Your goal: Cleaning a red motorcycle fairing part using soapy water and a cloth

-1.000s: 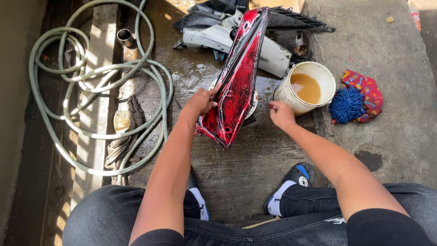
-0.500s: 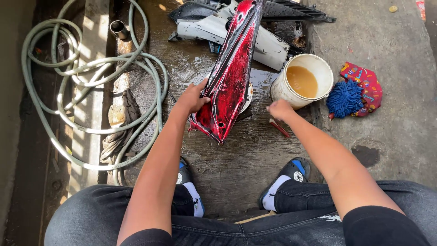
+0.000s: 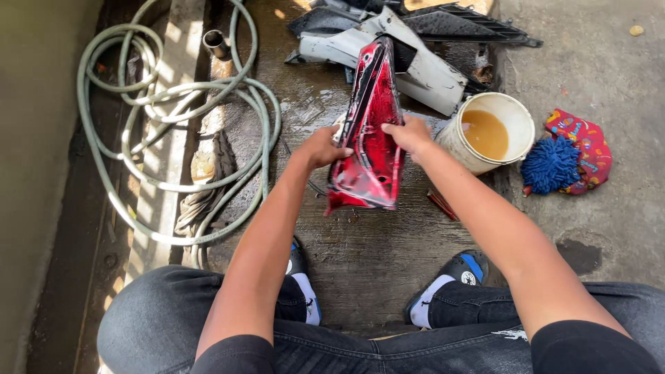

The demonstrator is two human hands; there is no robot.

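Over the wet concrete floor [image 3: 374, 270], between the knees, a glossy red panel [image 3: 370, 138] is held upright, its long axis running from near to far. It is gripped from both sides: the left hand [image 3: 324, 147] is closed on its left edge, and the right hand [image 3: 410, 133] is closed on its right edge near the middle, fingers curled over the rim. Half a second earlier only the left hand was on the panel, while the right hand was lowered toward the floor beside the bucket; the panel was also tilted rightward then. It has since been brought more upright and squared to the view, so it is now under two-handed control.

Just right of the panel a white bucket [image 3: 514, 114] of brownish liquid is seen, with a blue mop-like mitt [image 3: 551, 165] and a patterned cloth [image 3: 589, 149] beyond it. Grey and black panels [image 3: 429, 69] lie at the far side, and a coiled green hose [image 3: 166, 131] is at the left.
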